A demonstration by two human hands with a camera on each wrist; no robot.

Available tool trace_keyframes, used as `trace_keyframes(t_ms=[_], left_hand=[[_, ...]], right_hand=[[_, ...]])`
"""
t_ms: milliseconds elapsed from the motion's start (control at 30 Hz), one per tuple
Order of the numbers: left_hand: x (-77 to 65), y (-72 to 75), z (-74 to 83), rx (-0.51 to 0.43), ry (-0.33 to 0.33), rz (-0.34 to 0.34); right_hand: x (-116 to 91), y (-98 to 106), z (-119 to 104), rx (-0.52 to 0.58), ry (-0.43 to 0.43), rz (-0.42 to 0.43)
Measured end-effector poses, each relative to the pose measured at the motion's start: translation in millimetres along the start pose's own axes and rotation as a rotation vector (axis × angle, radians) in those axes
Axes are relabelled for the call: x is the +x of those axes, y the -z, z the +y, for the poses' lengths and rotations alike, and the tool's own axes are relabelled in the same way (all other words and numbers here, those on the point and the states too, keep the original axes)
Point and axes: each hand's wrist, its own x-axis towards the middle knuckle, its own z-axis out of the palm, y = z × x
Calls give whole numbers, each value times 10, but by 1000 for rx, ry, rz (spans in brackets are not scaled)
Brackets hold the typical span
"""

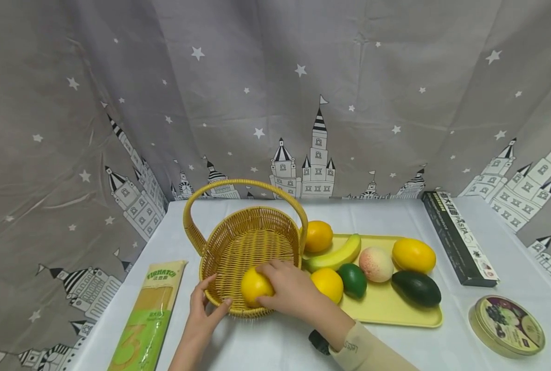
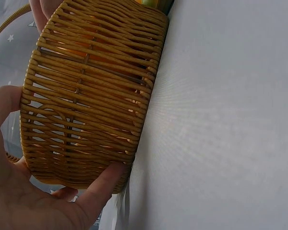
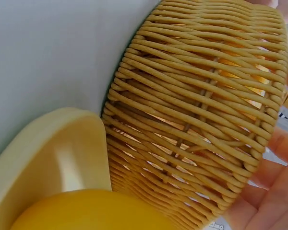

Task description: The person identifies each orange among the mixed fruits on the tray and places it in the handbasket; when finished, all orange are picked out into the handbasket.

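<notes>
"What does the head view show?"

"The right hand curls its fingers and thumb around a round yellow fruit. The fruit is at the near side of the wicker basket, just inside the rim. It is like a ball, so I can't pick a long way or tell where it points."

"And the basket?"

"Its open top looks up. The handle makes a tall arch from the left side to the right side. The left hand holds the near left edge, thumb apart from the pointing finger."

"What's around them?"

"A yellow tray is on the right, its long way going left to right. On it, a banana reaches up to the back right, and a dark avocado slants to the front right. A green packet lies on the left, its top end to the back right."

"Now the left wrist?"

"The left hand's thumb and fingers are spread on the basket's rim and outside wall. Some orange color peeks through the gaps."

"And the right wrist?"

"Mostly basket wall. The tray's corner is just beside it, with another yellow fruit in front. Fingers show past the rim, but I can't tell their grip from here."
</notes>
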Motion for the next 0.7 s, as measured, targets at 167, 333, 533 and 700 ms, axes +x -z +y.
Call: trace_keyframes(t_ms=[167,333,533,700], left_hand=[[3,-9,1,8,0,0],[-1,-14,1,9,-7,0],[0,-23,9,-3,-5,0],[-4,-22,35,-14,17,4]], right_hand=[[-59,50,12,28,18,4],[-138,138,14,69,13,13],[-265,254,120,169,-10,62],[-378,331,291,276,-29,172]])
